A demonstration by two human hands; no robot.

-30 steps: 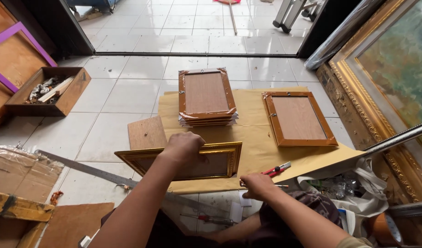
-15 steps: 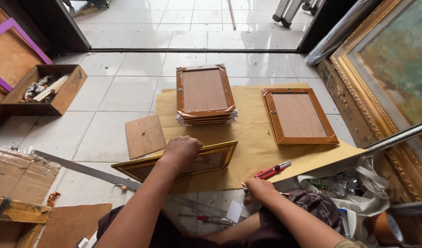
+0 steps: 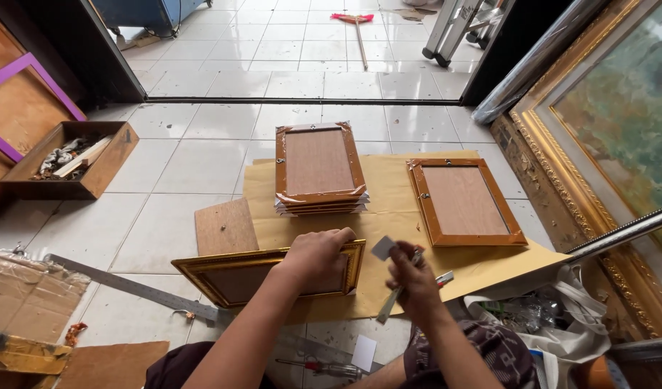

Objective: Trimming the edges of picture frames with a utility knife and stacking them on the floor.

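1. The gold frame (image 3: 269, 272) lies face down on brown paper (image 3: 388, 216) on the floor; it looks stiff and light, so grip its rails, not the thin backing.
2. Your left hand (image 3: 318, 256) is closed over its top right corner.
3. Your right hand (image 3: 415, 277) pinches a small grey card (image 3: 383, 248) and a slim tool (image 3: 390, 303).
4. A frame stack (image 3: 318, 169) and a single frame (image 3: 464, 202) lie beyond.

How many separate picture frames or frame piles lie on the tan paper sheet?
3: a gold frame under the left hand, a stack of frames behind it, one single frame at right. The stack's own count is unclear.
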